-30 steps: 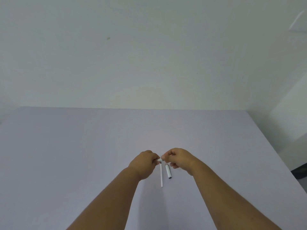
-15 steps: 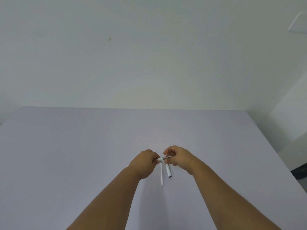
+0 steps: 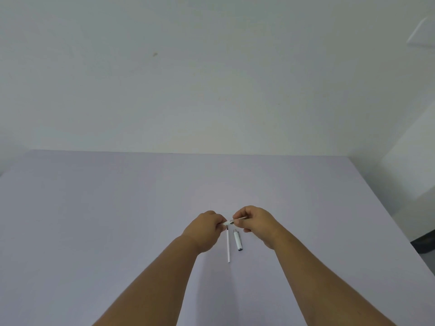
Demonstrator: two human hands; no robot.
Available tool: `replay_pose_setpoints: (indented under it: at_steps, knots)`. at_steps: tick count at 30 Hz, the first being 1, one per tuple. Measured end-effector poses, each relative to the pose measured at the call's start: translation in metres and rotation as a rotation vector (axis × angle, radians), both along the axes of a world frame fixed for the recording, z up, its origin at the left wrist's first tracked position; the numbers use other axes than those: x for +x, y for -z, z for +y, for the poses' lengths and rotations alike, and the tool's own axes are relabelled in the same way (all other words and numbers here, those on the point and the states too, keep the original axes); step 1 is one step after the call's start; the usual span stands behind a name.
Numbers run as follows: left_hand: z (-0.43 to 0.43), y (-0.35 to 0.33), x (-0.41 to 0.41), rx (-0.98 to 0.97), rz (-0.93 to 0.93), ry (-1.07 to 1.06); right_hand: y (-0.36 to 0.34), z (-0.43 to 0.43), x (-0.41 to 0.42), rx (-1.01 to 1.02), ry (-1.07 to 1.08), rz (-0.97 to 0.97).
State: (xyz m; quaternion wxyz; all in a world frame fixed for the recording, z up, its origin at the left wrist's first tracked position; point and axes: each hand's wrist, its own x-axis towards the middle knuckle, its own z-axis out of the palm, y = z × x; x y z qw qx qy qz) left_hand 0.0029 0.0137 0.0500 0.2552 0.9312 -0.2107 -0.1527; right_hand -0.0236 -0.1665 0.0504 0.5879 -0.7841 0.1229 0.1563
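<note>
Single head-worn wide-angle view.
Camera looked forward and down across the table [image 3: 117, 208] to the wall [image 3: 211, 78]; left hand [image 3: 207, 228] and right hand [image 3: 257, 223], pinching a pen section [image 3: 229, 222], sat low-centre, fairly near.

The left forearm [image 3: 150, 278] and right forearm [image 3: 313, 274] are bare as far as can be seen, and the left hand [image 3: 207, 228] and right hand [image 3: 257, 223] are bare too.

The little pen piece [image 3: 229, 222] mid-frame is mostly buried under the fingers of the left hand [image 3: 207, 228] and right hand [image 3: 255, 223], so it's too small to read. The forearms [image 3: 153, 283] run off the bottom edge, and the dark thing [image 3: 423, 243] at far right is cut off too.
</note>
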Motion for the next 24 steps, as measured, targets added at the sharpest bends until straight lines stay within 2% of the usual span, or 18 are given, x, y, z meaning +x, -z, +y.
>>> replay_pose_setpoints:
  at_steps: [6,10,18,24]
  knots:
    - [-0.0011,-0.0022,0.0025,0.003,0.005,-0.002,-0.0032,0.0001,0.0011,0.083,0.028,0.032]
    - [-0.0012,-0.003,0.0037,0.011,-0.001,0.009,-0.0021,0.0004,0.003,0.034,0.047,0.036]
    - [-0.0013,-0.0019,0.0047,0.015,0.02,0.006,-0.002,-0.0003,0.0035,0.064,0.078,0.029]
    - [0.0003,-0.0006,0.0061,-0.045,0.096,-0.018,0.0007,-0.0026,0.0067,0.208,0.201,-0.019]
